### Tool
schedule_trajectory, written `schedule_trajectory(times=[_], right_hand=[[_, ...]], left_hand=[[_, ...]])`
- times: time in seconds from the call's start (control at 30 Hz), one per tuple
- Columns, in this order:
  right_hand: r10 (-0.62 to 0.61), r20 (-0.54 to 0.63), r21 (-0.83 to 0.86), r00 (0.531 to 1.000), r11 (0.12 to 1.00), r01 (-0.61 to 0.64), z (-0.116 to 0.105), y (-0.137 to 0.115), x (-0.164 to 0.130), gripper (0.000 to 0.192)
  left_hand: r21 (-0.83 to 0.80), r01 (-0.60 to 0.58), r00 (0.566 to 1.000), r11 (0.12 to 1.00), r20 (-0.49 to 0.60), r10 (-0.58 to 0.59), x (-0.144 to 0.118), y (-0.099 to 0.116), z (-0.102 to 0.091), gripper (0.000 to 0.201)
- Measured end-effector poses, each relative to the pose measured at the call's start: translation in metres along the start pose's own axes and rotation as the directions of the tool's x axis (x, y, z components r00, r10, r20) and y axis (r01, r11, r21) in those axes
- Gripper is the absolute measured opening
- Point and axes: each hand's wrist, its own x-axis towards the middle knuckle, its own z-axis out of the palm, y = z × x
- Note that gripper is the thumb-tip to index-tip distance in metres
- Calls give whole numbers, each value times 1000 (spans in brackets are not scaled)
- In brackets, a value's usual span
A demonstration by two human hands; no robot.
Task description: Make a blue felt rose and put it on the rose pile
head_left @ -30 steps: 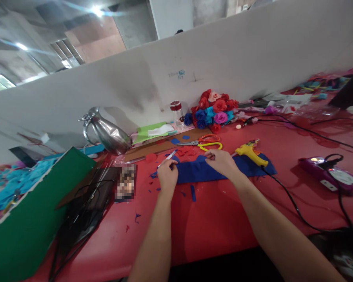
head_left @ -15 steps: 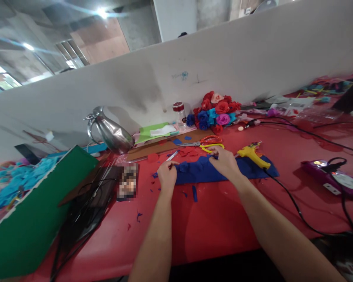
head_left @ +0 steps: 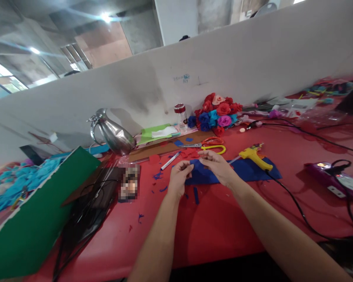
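Observation:
My left hand [head_left: 180, 178] is closed in a pinch on the edge of a small blue fabric-like piece [head_left: 195, 166]. From the other side, the fingers of my right hand [head_left: 219, 167] close on the same piece, which sits between both hands. Beneath them lies a long blue strip [head_left: 244, 170] of similar material. A yellow hot glue gun [head_left: 255, 156] rests on the strip's right part. Beyond my hands are scissors [head_left: 213, 147] with red and yellow handles. A white marker [head_left: 170, 161] lies by my left hand.
Blue and red scraps [head_left: 157, 176] dot the red table [head_left: 223, 223]. A metal jug [head_left: 113, 135], a red-lidded glass jar [head_left: 181, 116] and fabric-like flowers [head_left: 219, 111] stand along the wall. A purple power strip [head_left: 335, 180] is at right, a green board [head_left: 44, 207] at left.
My hands have come closer together over the strip, and a small blue piece is now held between them. The left hand moved right, away from the marker.

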Motion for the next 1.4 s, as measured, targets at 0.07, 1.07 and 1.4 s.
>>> schedule_trajectory(times=[0.07, 1.07, 1.4], right_hand=[[44, -33, 44, 998, 998, -43, 2, -2, -1, 29], [-20, -26, -226, 999, 974, 14, 5, 19, 3, 26], [-81, -218, -268, 973, 963, 20, -5, 27, 10, 36]], left_hand=[[-24, 1, 1000, 1000, -24, -1, 1, 0, 0, 30], [473, -273, 950, 838, -4, 312, 6, -15, -3, 10], [498, -185, 932, 847, -186, 312, -3, 5, -15, 36]])
